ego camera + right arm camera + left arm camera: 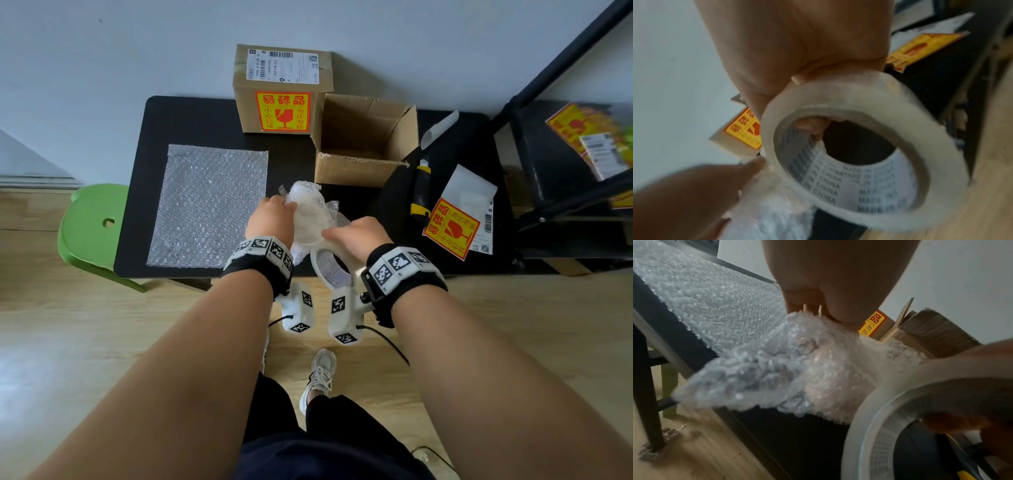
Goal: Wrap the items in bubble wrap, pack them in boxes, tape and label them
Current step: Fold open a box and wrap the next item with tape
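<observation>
Clearly my left hand (272, 219) grips the bubble-wrapped bundle (308, 212) while my right hand (356, 236) clutches the tape roll (334, 265). Its free end, probably stuck down though blurred, could peel off, letting the wrap spring open.

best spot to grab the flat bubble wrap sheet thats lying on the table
Pinch the flat bubble wrap sheet at its near edge, coming from the table's front. It lies flat, so a top grab finds nothing; that edge reaches the table's front edge. Both hands are occupied now.
</observation>
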A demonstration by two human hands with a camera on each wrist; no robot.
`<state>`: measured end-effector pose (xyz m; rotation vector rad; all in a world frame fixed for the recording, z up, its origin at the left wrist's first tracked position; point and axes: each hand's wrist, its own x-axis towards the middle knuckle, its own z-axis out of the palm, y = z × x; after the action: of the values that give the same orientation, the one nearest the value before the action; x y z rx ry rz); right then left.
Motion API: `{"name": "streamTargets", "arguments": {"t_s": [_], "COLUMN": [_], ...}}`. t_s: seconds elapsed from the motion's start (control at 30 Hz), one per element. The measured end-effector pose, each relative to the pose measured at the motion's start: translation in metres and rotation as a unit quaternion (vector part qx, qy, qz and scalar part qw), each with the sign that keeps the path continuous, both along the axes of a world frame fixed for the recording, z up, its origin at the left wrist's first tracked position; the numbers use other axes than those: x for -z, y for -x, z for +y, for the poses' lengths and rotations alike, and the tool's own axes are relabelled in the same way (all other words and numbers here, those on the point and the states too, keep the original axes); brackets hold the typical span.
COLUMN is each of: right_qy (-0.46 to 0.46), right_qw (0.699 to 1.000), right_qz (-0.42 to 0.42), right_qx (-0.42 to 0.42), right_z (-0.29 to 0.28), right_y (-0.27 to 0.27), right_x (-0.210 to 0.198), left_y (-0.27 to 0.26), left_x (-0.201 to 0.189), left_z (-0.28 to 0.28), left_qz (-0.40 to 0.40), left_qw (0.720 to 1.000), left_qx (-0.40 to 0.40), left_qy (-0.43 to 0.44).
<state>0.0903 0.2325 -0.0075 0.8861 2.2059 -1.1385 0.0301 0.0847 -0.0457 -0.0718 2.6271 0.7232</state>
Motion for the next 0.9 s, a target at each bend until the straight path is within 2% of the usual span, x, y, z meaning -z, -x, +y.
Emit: {"name": "streamTargets", "arguments": {"t_s": [0.1, 0.2, 0.27, 0.33, 0.37, 0.43, 0.53, 0.67, 0.9], "right_qy": [-0.068, -0.109, -0.115, -0.117, -0.117, -0.116, -0.106, -0.102, -0.101], "right_qw": [0.996, 0.993, 0.992, 0.991, 0.991, 0.991, 0.993, 0.993, 0.993], "right_qz": [0.012, 0.015, 0.014, 0.009, 0.006, 0.007, 0.009, 0.013, 0.017], "right_qx": [-0.051, -0.053, -0.056, -0.061, -0.062, -0.061, -0.057, -0.055, -0.057], "right_z": [-0.001, -0.002, -0.003, -0.003, -0.003, -0.003, -0.003, -0.003, -0.005], "right_y": [-0.004, -0.010, -0.008, -0.005, -0.004, -0.002, -0.003, -0.003, -0.001], "right_x": [0.008, 0.013, 0.014, 0.014, 0.014, 0.015, 0.017, 0.020, 0.023], "left_y": [-0.001, 0.000, -0.002, -0.005, -0.005, -0.006, -0.006, -0.009, -0.013], "left_x": [-0.001, 0.003, 0.006, 0.005, 0.004, 0.002, 0.005, 0.009, 0.006], "left_z": [0.001, 0.002, 0.001, -0.001, -0.001, -0.001, 0.003, 0.002, 0.006], "left_qz": [0.002, -0.001, 0.000, 0.048, 0.095, 0.183, 0.236, 0.202, 0.077], "left_qw": [0.999, 0.995, 0.984, 0.971, 0.972, 0.975, 0.971, 0.979, 0.994], "left_qx": [-0.025, -0.072, -0.130, -0.181, -0.178, -0.119, 0.006, 0.002, -0.035], "left_qy": [-0.020, -0.072, -0.125, -0.147, -0.120, -0.039, 0.026, -0.005, -0.067]}}
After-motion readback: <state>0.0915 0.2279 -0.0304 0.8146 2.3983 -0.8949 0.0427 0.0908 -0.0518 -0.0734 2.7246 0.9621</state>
